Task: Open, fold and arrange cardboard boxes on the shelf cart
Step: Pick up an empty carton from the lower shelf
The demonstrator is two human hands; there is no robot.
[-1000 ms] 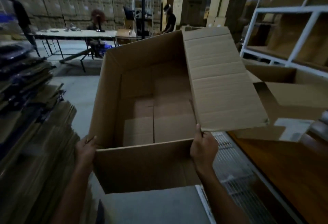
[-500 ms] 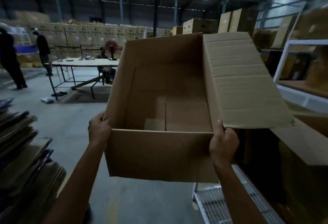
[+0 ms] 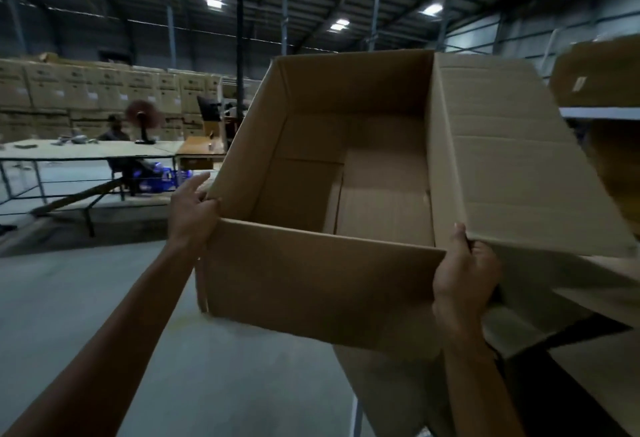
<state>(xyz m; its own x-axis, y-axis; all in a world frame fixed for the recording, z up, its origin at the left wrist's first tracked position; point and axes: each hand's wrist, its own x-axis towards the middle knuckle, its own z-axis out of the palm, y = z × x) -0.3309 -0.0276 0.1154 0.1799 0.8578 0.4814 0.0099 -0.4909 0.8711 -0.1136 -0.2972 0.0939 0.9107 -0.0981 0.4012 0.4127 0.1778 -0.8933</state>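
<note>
No writing is showing clearly enough to be read. The stacked cartons (image 3: 104, 90) at ten o'clock are carrying dark printed marks and pale stickers, all of them blurring into smudges at this range. A small white label (image 3: 577, 84) is sitting on the side of the shelved box (image 3: 602, 69) at two o'clock, its print too small and soft to tell.
</note>
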